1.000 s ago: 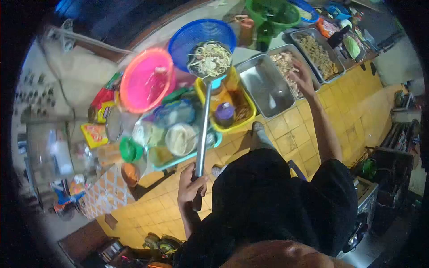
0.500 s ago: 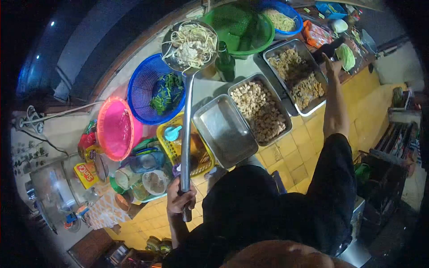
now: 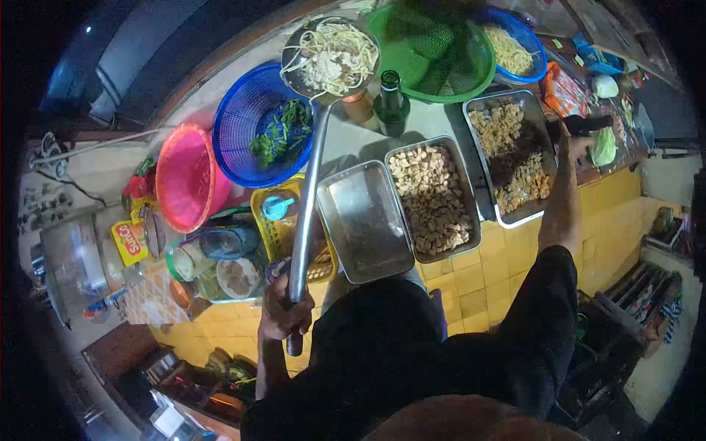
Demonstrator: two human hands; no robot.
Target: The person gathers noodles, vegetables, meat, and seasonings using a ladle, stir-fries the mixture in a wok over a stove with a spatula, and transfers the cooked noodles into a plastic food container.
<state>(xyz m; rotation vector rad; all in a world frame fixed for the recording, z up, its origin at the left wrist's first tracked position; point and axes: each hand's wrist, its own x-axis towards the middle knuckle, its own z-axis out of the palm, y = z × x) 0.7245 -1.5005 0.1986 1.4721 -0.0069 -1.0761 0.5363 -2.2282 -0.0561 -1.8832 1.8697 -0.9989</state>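
Observation:
My left hand (image 3: 285, 307) is wrapped round the long metal handle of a ladle (image 3: 311, 198). The ladle's round bowl (image 3: 293, 75) holds pale noodles or sprouts with whitish powder on top, above the table's far side. My right arm is stretched out; my right hand (image 3: 572, 143) is closed on a dark, elongated object (image 3: 590, 124) that I cannot make out, beside the tray of browned food (image 3: 505, 217). Cabbage (image 3: 604, 147) is just right of this hand. A green bottle (image 3: 391, 110) stands right of the ladle bowl.
An empty metal tray (image 3: 365, 220) sits beside a tray of pale and brown chunks (image 3: 430, 198). Around them are a blue basket of greens (image 3: 235, 117), a pink basin (image 3: 184, 180), a green basket (image 3: 478, 62), a blue basin of noodles (image 3: 543, 62) and a yellow basket (image 3: 327, 264).
The camera view has shifted and turned. Both hands keep their holds; the dark object in my right hand now points more levelly to the right, nearer the cabbage.

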